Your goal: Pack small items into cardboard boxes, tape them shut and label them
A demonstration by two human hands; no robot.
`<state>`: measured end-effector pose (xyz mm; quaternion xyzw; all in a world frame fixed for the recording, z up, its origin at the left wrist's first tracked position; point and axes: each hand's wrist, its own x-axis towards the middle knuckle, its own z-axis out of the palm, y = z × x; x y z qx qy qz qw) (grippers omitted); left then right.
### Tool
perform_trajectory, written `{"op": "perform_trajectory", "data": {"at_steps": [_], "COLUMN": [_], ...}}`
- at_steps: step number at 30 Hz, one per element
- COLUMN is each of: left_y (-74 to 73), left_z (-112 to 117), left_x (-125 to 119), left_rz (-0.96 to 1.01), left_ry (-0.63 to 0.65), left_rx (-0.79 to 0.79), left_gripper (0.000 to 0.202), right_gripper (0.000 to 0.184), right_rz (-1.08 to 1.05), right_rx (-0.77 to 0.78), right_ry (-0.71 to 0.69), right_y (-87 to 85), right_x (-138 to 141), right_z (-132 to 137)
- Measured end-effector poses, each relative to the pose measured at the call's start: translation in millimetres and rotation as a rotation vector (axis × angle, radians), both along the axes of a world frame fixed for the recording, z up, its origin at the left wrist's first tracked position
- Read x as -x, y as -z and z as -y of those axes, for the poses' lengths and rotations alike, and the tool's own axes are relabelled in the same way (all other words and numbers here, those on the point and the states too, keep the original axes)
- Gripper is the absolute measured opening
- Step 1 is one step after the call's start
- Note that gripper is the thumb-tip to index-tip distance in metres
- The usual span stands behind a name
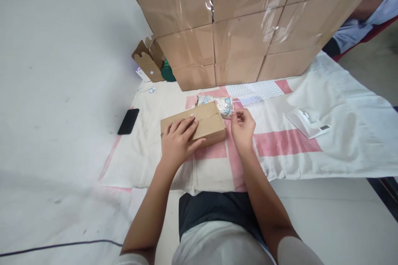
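Observation:
A small closed cardboard box lies on the cloth in front of me, slightly turned. My left hand rests on its top, fingers stretched out and spread, palm towards the near edge. Just behind the box sits a printed plastic packet, partly covered by it. To the right of the box, my right hand is closed in a pinch beside the packet's right end. Whatever is between those fingertips is too small to name, and I cannot tell whether they touch the packet.
Taped cardboard boxes form a tall stack at the back. On the pink and white cloth lie a black phone at left and a white device at right. An open carton stands behind left. Another person's sleeve shows far right.

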<state>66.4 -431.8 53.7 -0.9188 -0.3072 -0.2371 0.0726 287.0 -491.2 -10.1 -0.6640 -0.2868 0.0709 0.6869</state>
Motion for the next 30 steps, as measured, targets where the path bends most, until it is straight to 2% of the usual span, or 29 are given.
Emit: {"op": "perform_trajectory", "data": {"at_steps": [3, 6, 10, 17, 23, 30], "left_y": [-2.0, -6.1, -10.6, -8.3, -6.5, -7.1], "left_z": [-1, 0, 2, -2, -6, -5], "left_x": [-1, -2, -2, 4, 5, 3], "left_rz": [0.013, 0.011, -0.019, -0.043, -0.023, -0.027], "left_ry": [0.022, 0.046, 0.077, 0.12, 0.153, 0.157], "left_rx": [-0.001, -0.007, -0.05, -0.08, -0.117, -0.121], "left_gripper": [0.046, 0.04, 0.036, 0.046, 0.047, 0.049], "right_gripper": [0.008, 0.009, 0.006, 0.013, 0.014, 0.02], "right_rz": [-0.015, 0.011, 0.041, 0.204, 0.196, 0.225], "right_rx": [0.147, 0.156, 0.19, 0.176, 0.208, 0.361], "right_ry": [-0.115, -0.196, -0.224, -0.265, -0.306, -0.284], "right_y": [15.1, 21.0, 19.7, 12.8, 5.6, 7.7], "right_x": [-9, -4, 0, -1, -5, -1], "right_z": [0, -2, -3, 5, 14, 8]}}
